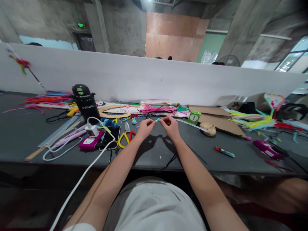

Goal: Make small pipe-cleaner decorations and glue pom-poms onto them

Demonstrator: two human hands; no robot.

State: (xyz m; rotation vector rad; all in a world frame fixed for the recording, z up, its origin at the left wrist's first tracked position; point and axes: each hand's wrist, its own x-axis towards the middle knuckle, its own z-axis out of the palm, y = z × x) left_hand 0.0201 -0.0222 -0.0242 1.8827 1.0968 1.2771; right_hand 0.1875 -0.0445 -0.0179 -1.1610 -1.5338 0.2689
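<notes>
Over the middle of the dark table, my left hand [146, 129] and my right hand [171, 129] face each other with fingertips pinched. Between them is a small light-blue and yellow piece [158, 120], apparently of pipe cleaner; the fingers cover much of it. Its left end is in my left fingers and its right end in my right fingers. Left of my left hand lie cutters [127, 136] with yellow and red handles, jaws pointing away from me. A small blue fuzzy piece [134, 121] rests just beyond them.
A black bottle [87, 104], purple power strip [90, 141], phone [111, 138] and white cable [89, 168] are on the left. Pink pipe cleaners [157, 109] lie behind my hands. To the right are a green box [194, 117], a stone-like lump [208, 129], cardboard [223, 123] and a utility knife [224, 152].
</notes>
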